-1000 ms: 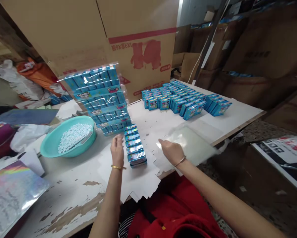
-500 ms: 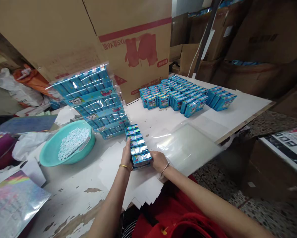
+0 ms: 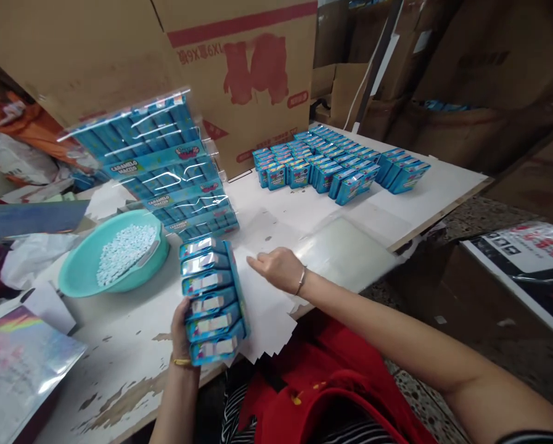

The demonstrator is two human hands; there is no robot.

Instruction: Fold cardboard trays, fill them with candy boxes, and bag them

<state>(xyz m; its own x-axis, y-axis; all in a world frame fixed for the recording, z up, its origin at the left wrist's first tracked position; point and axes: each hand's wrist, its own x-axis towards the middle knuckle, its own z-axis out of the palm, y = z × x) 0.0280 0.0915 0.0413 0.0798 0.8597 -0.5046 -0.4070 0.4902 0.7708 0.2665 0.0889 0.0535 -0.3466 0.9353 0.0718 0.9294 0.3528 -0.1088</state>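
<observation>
My left hand (image 3: 180, 327) grips a blue tray of small boxes (image 3: 213, 301) from its left side, tilted so that the boxes' ends face up. Just right of the tray, my right hand (image 3: 278, 269) is off it, fingers curled with the index finger and thumb toward the tray; whether something tiny is pinched there is too small to tell. White paper sheets (image 3: 272, 317) lie fanned out beneath. Behind the tray stands a clear-wrapped tiered display of blue boxes (image 3: 165, 166). Clear plastic sheets (image 3: 345, 253) lie to the right.
A turquoise basin (image 3: 77, 271) with small white pieces stands at the left. Rows of blue boxes (image 3: 325, 176) occupy the table's back. A large cardboard box (image 3: 267, 123) rises behind; a shiny printed bag (image 3: 26, 376) lies at the near left.
The tray has moved left and nearer and has been tilted in my left hand. My right hand has let go of it and is raised slightly away. The view has shifted a little.
</observation>
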